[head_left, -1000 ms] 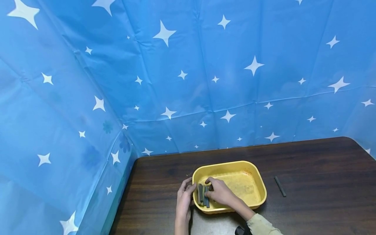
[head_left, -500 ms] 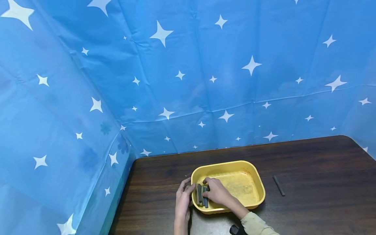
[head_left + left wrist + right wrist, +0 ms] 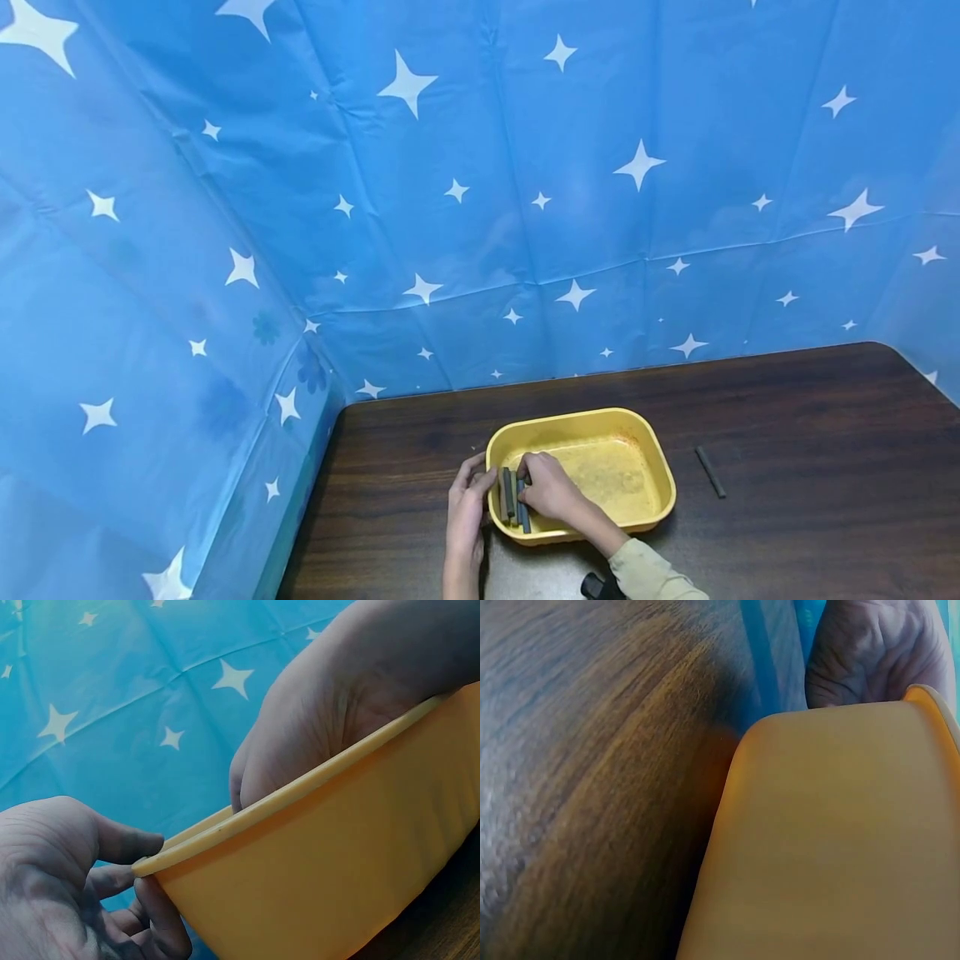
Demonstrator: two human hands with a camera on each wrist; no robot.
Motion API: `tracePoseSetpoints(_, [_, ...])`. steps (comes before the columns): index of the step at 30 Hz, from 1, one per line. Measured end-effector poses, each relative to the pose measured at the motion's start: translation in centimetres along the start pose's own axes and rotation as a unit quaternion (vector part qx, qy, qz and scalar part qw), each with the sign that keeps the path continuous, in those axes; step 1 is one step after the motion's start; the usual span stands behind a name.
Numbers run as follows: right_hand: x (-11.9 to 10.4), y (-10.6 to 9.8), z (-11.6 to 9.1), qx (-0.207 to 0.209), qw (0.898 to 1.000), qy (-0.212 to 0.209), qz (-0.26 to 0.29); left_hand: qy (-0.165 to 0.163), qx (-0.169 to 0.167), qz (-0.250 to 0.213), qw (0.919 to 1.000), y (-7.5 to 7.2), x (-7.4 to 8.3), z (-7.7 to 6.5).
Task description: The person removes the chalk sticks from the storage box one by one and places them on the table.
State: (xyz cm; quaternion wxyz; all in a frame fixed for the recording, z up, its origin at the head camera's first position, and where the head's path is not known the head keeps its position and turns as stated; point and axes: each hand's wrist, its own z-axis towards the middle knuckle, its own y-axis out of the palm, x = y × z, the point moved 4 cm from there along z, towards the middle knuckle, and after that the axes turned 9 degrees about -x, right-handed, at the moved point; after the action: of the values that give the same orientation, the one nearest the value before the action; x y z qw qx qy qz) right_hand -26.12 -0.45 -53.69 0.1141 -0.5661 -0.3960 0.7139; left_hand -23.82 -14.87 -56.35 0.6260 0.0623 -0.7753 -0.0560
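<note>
My left hand (image 3: 467, 512) grips the left end of a yellow plastic tub (image 3: 652, 467). In the left wrist view its thumb lies over the rim and its fingers curl under it. Several short, dark grey-green sticks (image 3: 507, 496) lie side by side against the tub's left wall. Reaching over the tub's near side, my right hand (image 3: 552, 487) has its thumb and fingers closed at the rightmost stick (image 3: 524, 518). The tub wall hides those fingertips in both wrist views.
One more dark stick (image 3: 709, 472) lies on the brown wooden table (image 3: 795, 433), right of the tub. A blue star-printed sheet (image 3: 480, 208) hangs behind the table and along its left side. A small black object (image 3: 596, 586) shows beside the right sleeve.
The right thumb and fingers have drawn closer together at the rightmost stick. The left hand keeps its hold on the tub. The whole head view has shifted slightly.
</note>
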Motion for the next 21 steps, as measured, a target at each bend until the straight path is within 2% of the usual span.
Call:
tracePoseSetpoints(6, [-0.33,0.15,0.04,0.006,1.0,0.0,0.0,-0.003,-0.002,0.002,1.0,0.0,0.01,-0.02])
tracePoseSetpoints(14, [-0.47,0.01,0.54,0.003,0.999,0.029,0.025,0.009,-0.002,0.002,1.0,-0.13,0.29,0.24])
tracePoseSetpoints(21, [-0.49,-0.02,0.09,0.004,0.999,0.019,0.032,0.009,0.004,0.002,1.0,0.0,0.02,0.06])
